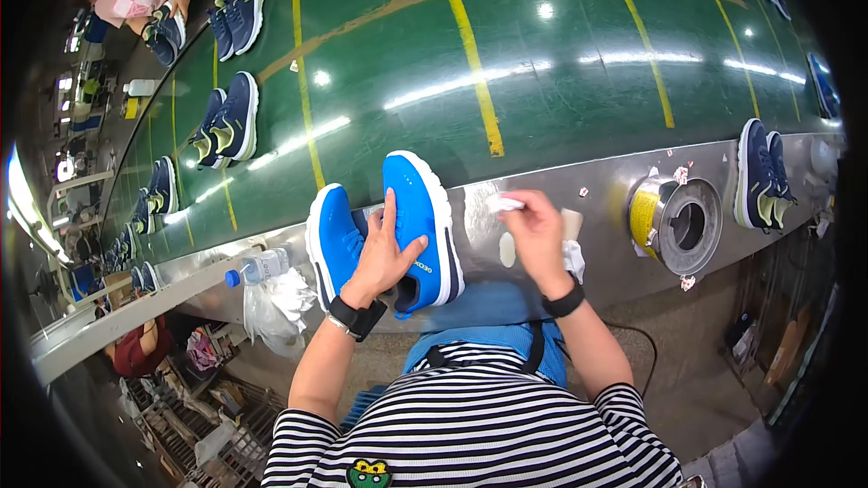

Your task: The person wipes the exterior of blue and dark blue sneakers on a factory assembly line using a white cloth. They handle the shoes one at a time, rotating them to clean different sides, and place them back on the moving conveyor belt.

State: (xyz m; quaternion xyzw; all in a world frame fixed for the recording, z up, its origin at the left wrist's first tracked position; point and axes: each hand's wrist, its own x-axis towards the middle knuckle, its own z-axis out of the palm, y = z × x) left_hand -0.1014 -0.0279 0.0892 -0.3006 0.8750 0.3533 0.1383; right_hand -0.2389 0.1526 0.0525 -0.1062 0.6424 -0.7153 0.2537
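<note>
A pair of bright blue sneakers with white soles stands side by side, toes toward the conveyor, on the metal edge in front of me. Over the right-hand blue sneaker (418, 183) lies my left hand (383, 258), its thumb on the upper and its index finger stretched along the inner side. The other blue sneaker (337, 228) is left of that hand. My right hand (537, 233), raised to the right of the pair and apart from it, pinches a small white wad of cloth or tissue (503, 204) between thumb and fingers.
A green conveyor belt (398, 54) with yellow stripes carries navy sneakers (237, 117). On the metal edge (597, 158) are a reel of yellow tape (643, 217), crumpled white tissue (573, 258) and navy shoes (754, 173). A bottle (268, 264) and plastic bag (271, 321) are left.
</note>
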